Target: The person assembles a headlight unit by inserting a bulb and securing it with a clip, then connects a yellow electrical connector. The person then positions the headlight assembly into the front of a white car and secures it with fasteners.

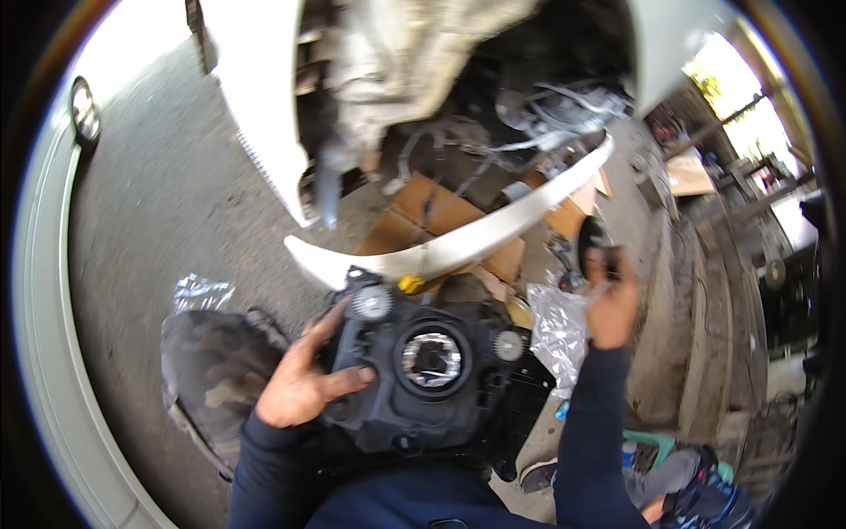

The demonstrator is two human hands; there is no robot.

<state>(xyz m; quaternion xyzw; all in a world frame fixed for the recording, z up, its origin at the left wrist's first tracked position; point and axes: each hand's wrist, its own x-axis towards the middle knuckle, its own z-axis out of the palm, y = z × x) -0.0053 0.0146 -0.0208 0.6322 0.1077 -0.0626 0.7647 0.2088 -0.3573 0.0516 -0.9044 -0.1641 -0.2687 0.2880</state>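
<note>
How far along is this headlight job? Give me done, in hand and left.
Done: the headlight housing is off the car and rests in the person's lap, its round rear opening uncovered. In hand: the left hand steadies it, while the right hand holds up a dark round cap. Left: the opening has no cap on yet.

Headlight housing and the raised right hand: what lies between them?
In the head view, a crumpled clear plastic bag lies between the black headlight housing and the right hand, which holds a small dark part.
</note>
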